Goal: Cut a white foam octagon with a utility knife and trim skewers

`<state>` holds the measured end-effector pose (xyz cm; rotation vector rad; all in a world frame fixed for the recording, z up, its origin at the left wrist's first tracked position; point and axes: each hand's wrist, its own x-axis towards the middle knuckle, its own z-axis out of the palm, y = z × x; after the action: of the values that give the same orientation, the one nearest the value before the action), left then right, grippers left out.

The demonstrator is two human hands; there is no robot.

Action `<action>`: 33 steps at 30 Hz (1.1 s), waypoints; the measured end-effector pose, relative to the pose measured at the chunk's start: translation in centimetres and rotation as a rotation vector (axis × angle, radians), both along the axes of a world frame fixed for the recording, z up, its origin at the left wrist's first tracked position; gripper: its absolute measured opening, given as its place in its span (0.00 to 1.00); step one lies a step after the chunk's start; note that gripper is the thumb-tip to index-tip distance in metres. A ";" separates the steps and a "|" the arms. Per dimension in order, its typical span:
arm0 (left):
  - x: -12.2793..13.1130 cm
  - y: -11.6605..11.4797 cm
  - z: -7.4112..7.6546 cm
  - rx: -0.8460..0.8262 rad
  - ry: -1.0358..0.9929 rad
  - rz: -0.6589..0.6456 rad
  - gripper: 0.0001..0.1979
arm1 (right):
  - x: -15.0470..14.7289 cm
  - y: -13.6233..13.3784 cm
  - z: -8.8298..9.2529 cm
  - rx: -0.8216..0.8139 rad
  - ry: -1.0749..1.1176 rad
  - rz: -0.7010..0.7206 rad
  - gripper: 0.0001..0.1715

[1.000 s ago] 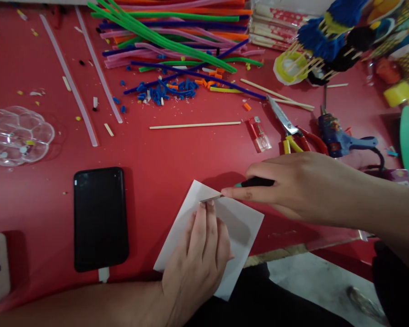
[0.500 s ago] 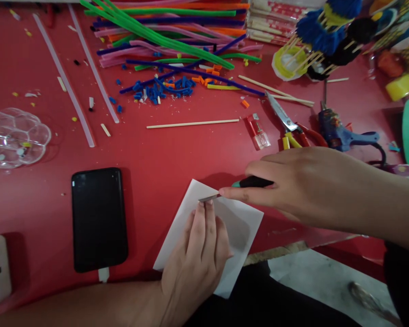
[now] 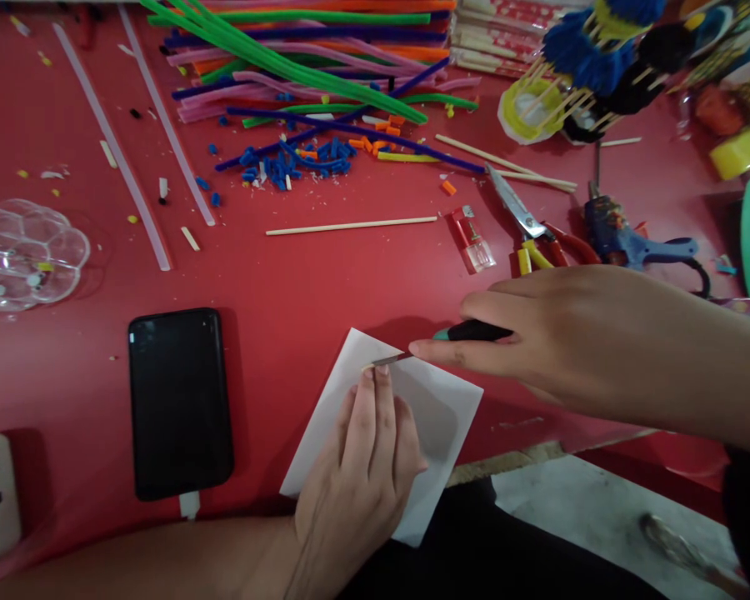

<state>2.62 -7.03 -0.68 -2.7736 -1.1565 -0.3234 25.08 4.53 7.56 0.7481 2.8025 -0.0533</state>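
The right hand (image 3: 556,342) is closed around the smooth black handle of a knife (image 3: 478,331), its index finger stretched out straight toward the thin, dull-grey metal blade. The left hand (image 3: 362,467) lies palm down, fingers extended and pressed together; whether it grips anything underneath cannot be told. A small pale piece (image 3: 367,367) shows at its fingertips, right by the blade's tip. Under both lies a flat, four-cornered white sheet (image 3: 456,400), set askew on the glossy red tabletop (image 3: 275,333).

To the left hand's left rests a black, round-cornered phone (image 3: 181,400). Straight ahead of the fingertips is a slim wooden stick (image 3: 350,227), and farther off, crumbly blue bits (image 3: 334,154) and a heap of fuzzy, bendy pipe cleaners (image 3: 312,71). Just beyond the right hand sit steel-bladed scissors (image 3: 525,221) and a blue glue gun (image 3: 631,237).
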 end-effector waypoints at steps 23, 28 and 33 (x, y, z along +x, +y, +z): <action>0.0 0.0 -0.3 0.013 -0.003 0.003 0.25 | 1.9 0.1 0.3 -0.037 -0.134 -0.075 0.35; 0.0 0.0 -0.4 0.013 -0.005 0.001 0.25 | 2.4 0.3 0.0 -0.121 -0.051 -0.118 0.30; -0.1 0.0 -0.3 0.012 0.000 -0.003 0.27 | 2.0 0.3 0.2 -0.111 -0.058 -0.109 0.32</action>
<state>2.48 -7.06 -0.98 -2.7651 -1.1462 -0.3292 27.13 4.81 7.78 0.8595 2.6769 -0.2011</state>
